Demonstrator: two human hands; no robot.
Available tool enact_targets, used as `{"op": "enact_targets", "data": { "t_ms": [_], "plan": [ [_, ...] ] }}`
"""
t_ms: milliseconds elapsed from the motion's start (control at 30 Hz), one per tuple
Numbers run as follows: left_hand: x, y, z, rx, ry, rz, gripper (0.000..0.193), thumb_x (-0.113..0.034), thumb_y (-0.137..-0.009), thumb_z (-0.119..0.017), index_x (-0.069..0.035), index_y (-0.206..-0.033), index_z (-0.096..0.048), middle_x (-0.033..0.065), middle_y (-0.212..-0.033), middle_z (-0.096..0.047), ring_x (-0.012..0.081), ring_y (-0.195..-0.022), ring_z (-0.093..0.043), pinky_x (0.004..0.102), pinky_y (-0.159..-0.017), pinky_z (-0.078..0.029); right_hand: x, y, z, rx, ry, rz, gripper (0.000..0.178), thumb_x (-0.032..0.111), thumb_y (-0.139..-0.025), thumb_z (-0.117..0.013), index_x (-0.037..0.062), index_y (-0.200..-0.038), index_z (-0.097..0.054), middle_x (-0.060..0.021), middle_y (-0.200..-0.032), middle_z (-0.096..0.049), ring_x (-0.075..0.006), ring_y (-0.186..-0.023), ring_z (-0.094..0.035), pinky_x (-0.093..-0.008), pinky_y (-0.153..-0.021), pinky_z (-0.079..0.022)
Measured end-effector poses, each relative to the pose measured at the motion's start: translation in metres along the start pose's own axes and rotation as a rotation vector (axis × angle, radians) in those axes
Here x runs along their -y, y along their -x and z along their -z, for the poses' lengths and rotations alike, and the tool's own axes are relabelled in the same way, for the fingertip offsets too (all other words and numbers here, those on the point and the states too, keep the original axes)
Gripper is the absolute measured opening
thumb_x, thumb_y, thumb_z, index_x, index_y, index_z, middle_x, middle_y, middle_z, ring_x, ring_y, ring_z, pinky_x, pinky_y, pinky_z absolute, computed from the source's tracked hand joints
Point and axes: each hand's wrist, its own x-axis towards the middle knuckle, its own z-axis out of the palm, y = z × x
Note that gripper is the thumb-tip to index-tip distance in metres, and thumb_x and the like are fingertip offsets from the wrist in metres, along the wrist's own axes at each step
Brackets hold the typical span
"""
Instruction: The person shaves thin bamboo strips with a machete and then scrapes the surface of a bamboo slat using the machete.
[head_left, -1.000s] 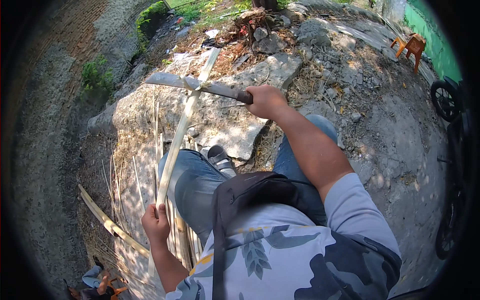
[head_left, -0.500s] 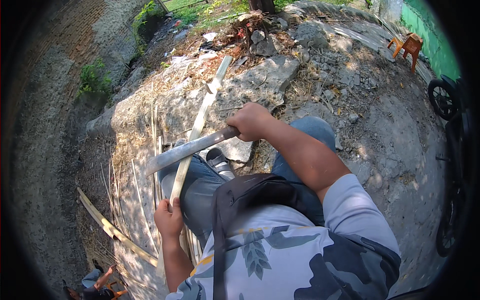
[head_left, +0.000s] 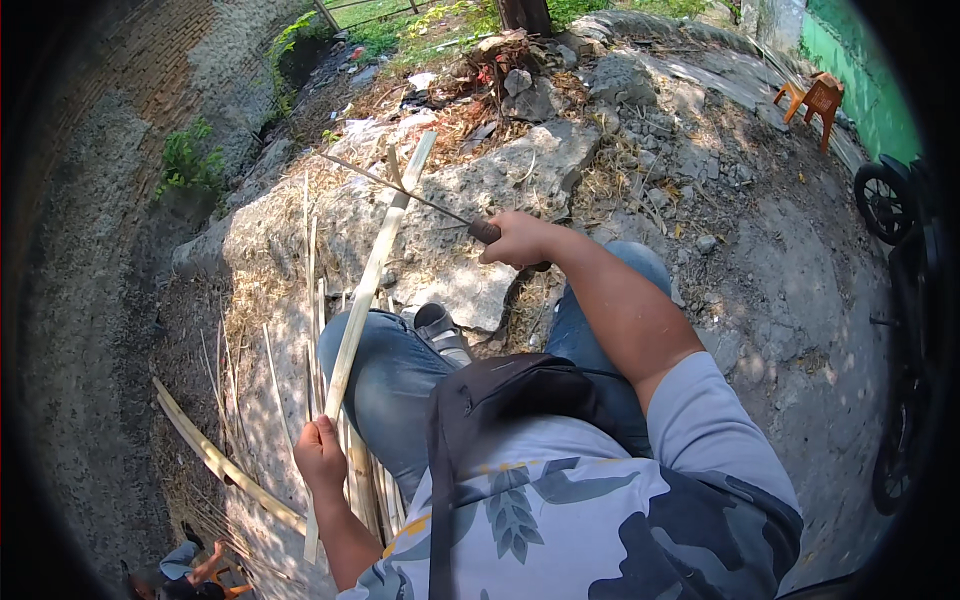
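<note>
My left hand is closed round the lower part of a long pale bamboo strip, which slants up and away past my left knee. In my right hand is the dark handle of a machete. Its blade is seen nearly edge-on and crosses the strip near its far end; whether it touches there I cannot tell. A small sliver stands up beside the strip at the crossing. More split bamboo strips lie on the ground beside my left leg.
A curved bamboo length lies at the left. Broken concrete slabs and rubble lie ahead, before a tree trunk. An orange plastic chair and a motorbike stand at the right. Another person sits at the lower left.
The machete has moved from near my left knee toward the strip's far end, its blade turning from broad side to edge-on. My left hand and the strip have shifted slightly down and left.
</note>
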Motion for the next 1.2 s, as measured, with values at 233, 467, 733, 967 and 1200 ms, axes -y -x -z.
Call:
{"op": "enact_targets", "data": {
  "t_ms": [233, 467, 733, 967, 1200],
  "plan": [
    [-0.034, -0.002, -0.005, -0.020, -0.115, 0.026, 0.054, -0.046, -0.099, -0.068, -0.002, -0.071, -0.057, 0.0103, -0.056, -0.052, 0.0230, -0.050, -0.045, 0.0399, -0.052, -0.038, 0.015, 0.022, -0.018, -0.144, 0.601, 0.162, 0.027, 0.023, -0.076, -0.068, 0.0143, -0.102, -0.074, -0.0125, -0.094, -0.073, -0.0322, -0.095, -0.072, -0.0472, -0.085, -0.057],
    [-0.014, -0.002, 0.008, 0.011, -0.145, -0.013, 0.052, -0.042, -0.102, -0.066, 0.000, -0.072, -0.059, 0.0071, -0.055, -0.050, 0.0153, -0.053, -0.043, 0.0373, -0.052, -0.037, 0.012, 0.008, -0.016, -0.349, 0.940, 0.490, 0.017, 0.027, -0.075, -0.072, 0.0203, -0.091, -0.070, -0.0035, -0.082, -0.074, -0.0267, -0.082, -0.073, -0.0429, -0.080, -0.052],
    [0.008, 0.005, 0.034, -0.060, 0.011, -0.087, 0.050, -0.035, -0.103, -0.066, -0.001, -0.069, -0.053, 0.0044, -0.053, -0.046, 0.0128, -0.052, -0.038, 0.0333, -0.050, -0.032, -0.029, -0.017, 0.017, -0.562, -0.555, 0.029, 0.022, 0.023, -0.085, -0.076, 0.0048, -0.087, -0.064, -0.0076, -0.071, -0.063, -0.0193, -0.060, -0.063, -0.0370, -0.058, -0.051],
    [-0.018, -0.017, 0.006, -0.142, 0.166, -0.026, 0.047, -0.036, -0.106, -0.062, -0.001, -0.074, -0.057, 0.0033, -0.055, -0.046, 0.0130, -0.053, -0.038, 0.0335, -0.051, -0.033, -0.040, -0.021, 0.017, -0.725, -0.531, 0.016, 0.027, 0.025, -0.084, -0.076, 0.0007, -0.089, -0.064, -0.0072, -0.074, -0.063, -0.0191, -0.064, -0.062, -0.0379, -0.061, -0.050],
    [-0.048, -0.022, -0.007, -0.065, -0.003, -0.079, 0.044, -0.039, -0.102, -0.064, -0.002, -0.078, -0.064, 0.0131, -0.057, -0.058, 0.0268, -0.051, -0.054, 0.0410, -0.054, -0.042, -0.001, 0.007, -0.016, -0.653, 0.294, 0.424, 0.023, 0.030, -0.082, -0.072, 0.0134, -0.098, -0.068, -0.0161, -0.084, -0.071, -0.0388, -0.084, -0.071, -0.0502, -0.076, -0.055]
  ]
}}
